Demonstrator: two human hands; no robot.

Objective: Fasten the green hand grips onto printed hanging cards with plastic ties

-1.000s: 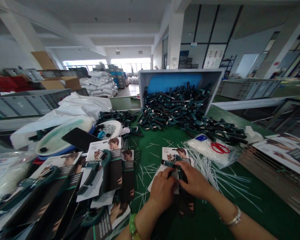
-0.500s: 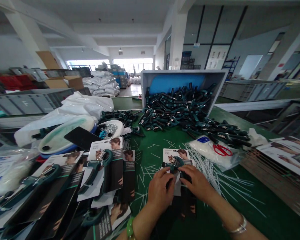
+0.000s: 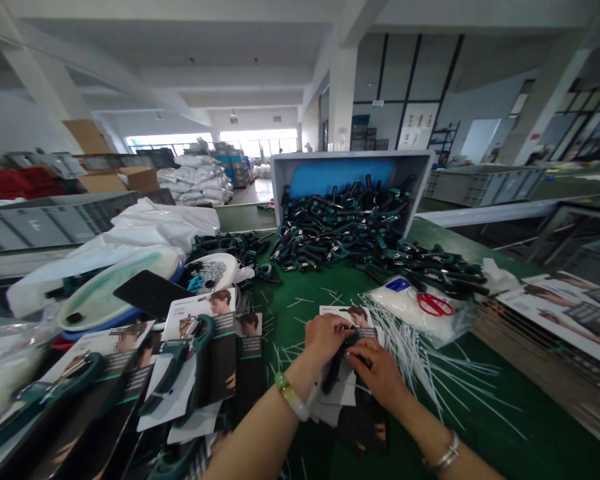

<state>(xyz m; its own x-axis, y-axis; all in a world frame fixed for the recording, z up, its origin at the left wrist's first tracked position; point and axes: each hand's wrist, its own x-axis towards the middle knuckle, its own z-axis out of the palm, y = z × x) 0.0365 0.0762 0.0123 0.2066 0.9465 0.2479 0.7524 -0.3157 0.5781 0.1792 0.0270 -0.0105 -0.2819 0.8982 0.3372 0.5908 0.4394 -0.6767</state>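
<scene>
Green worktop (image 3: pixel 287 323), printed card (image 3: pixel 347 395), two hands — and one dark tool (image 3: pixel 335 371) over the card.
Our left hand (image 3: pixel 324 337) has its grip curled round the tool's far end; beside it, our right hand (image 3: pixel 380 373) brings its fingertips together — whether they hold anything, we cannot tell. The tool's long axis slants, handle pointing toward us and leftward; its far end is hidden under the left fingers.

Left hand (image 3: pixel 326 339) and right hand (image 3: pixel 379 375): bare, as are both forearms (image 3: pixel 260 437). Left wrist (image 3: pixel 303 379): one thick, rounded, glossy bangle (image 3: pixel 285 388), mottled green and yellow passing into milky white. Right wrist (image 3: pixel 431 433): one shiny, silver-coloured metal bracelet (image 3: pixel 449 453), slightly raised at one point.
</scene>
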